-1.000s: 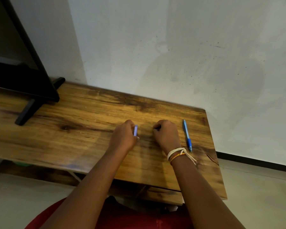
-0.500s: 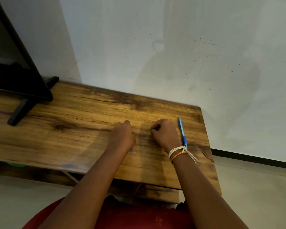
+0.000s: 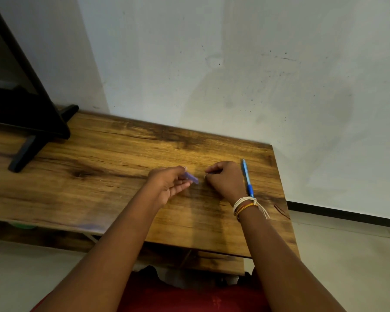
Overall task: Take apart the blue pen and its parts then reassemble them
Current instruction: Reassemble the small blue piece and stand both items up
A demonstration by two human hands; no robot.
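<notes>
blue pen (image 3: 247, 180): a whole blue pen is lying near the right edge of the worktop (image 3: 99, 176), pointing toward the back edge, just beside the right hand; whether it is the one being worked on or a spare is not something i can tell.
pen piece (image 3: 191, 177): a short bluish-purple piece, blurred, is showing at the fingertips of the left hand, toward the middle-right of the worktop.
left hand (image 3: 168, 184): it is pinching the pen piece between thumb and fingers, palm partly open toward the camera.
right hand (image 3: 226, 180): it is curling into a loose fist with fingertips pinched together close to the worktop; something small may be gripped there, but it is too small to tell.
gap: the two hands are sitting near each other, not touching.
progress: judging from a separate piece in hand, the taking apart seems to be under way or done; whether parts are now being rejoined cannot be told.
left to do: any loose parts are needing to be fitted back into one pen.
containers: none are showing on the worktop; no tray, cup or box is holding parts.
other: a black stand (image 3: 29, 140) is standing at the back left corner.
</notes>
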